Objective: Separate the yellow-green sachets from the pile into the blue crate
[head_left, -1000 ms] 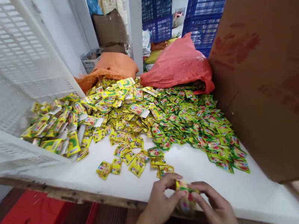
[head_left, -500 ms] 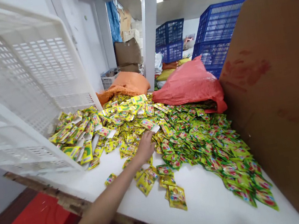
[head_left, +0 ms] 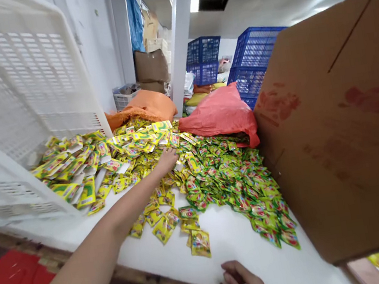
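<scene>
Nearest the camera, the right hand [head_left: 245,282] rests at 6 o'clock on the bare front edge of the white table [head_left: 233,236], fingers loosely curled and holding nothing. Just beyond it, at 11 o'clock from that hand, 1 small stack of sachets [head_left: 200,242] lies apart from the rest.

The left hand [head_left: 167,159] is stretched far out over the sachet heap [head_left: 216,171], palm down, fingers resting on the yellow packets at the heap's middle. Whether the fingers have closed on any packet I cannot tell; they are hidden from this angle. The packets under it lie directly beneath the fingertips and spread on toward 12 o'clock, touching the hand.

To do this reach well, I judge it best to press the fingers flat and rake a thin layer toward the bare table, not dig into the pile, so that packets slide without spilling toward the table's front edge at 7 o'clock.

Farther off, a tilted white crate [head_left: 20,97] spills larger packets at 10 o'clock, a red sack [head_left: 219,115] lies at 1 o'clock, and a cardboard box [head_left: 345,127] stands at 3 o'clock.
</scene>
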A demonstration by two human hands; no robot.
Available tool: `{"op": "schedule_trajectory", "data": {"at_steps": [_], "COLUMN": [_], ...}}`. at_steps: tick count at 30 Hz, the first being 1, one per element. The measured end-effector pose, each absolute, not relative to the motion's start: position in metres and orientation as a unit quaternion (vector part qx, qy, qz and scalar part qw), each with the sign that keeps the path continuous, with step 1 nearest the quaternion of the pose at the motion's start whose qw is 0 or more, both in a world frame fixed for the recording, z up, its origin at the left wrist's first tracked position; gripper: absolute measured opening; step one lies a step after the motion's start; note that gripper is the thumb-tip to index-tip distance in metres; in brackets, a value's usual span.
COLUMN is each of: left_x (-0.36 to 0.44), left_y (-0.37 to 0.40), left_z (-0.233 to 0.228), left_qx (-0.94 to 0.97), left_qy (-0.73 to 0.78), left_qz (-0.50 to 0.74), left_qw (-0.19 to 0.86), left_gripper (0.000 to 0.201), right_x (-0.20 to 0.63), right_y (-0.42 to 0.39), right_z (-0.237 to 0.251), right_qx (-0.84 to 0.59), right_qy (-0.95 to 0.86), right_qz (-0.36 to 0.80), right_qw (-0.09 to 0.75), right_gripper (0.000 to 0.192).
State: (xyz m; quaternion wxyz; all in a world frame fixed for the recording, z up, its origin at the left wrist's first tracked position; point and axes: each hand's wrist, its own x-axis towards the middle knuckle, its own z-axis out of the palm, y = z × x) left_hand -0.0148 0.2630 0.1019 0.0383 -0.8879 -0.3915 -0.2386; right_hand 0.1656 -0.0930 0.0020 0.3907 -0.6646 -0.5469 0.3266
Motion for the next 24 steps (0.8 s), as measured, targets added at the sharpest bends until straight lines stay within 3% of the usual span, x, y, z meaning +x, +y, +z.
{"op": "schedule_trajectory", "data": {"at_steps": [4,9,11,13,16,19,24], "left_x": [-0.025,-0.029,-0.029,-0.030,-0.033,-0.037,-0.035], "left_y": [0.243,0.177,0.145,0.115,0.080,0.055,0.030], "left_z": [0.114,0.109,0.099,0.085,0.063,0.044,0.029], "left_qx": [-0.871,-0.850,-0.790,-0.693,-0.507,-0.368,-0.315], "left_qy": [-0.412,-0.415,-0.398,-0.383,-0.414,-0.423,-0.431], "left_qz": [-0.268,-0.316,-0.393,-0.449,-0.484,-0.463,-0.415], "left_qw": [0.023,-0.064,-0.249,-0.415,-0.581,-0.687,-0.737], "left_gripper": [0.016,0.032,0.034,0.040,0.046,0.054,0.052], "right_x": [0.166,0.142,0.130,0.121,0.123,0.152,0.240], "right_y": [-0.083,-0.045,-0.031,-0.023,-0.023,-0.034,-0.058], "right_z": [0.011,0.003,-0.001,-0.003,-0.003,0.000,0.011], "right_qx": [-0.677,-0.727,-0.736,-0.733,-0.717,-0.706,-0.728], "right_qy": [-0.543,-0.489,-0.486,-0.489,-0.482,-0.462,-0.392], "right_qz": [0.326,0.245,0.209,0.206,0.238,0.254,0.204], "right_qw": [0.375,0.415,0.423,0.426,0.445,0.473,0.524], "right_gripper": [0.034,0.047,0.044,0.028,0.011,0.016,0.037]}}
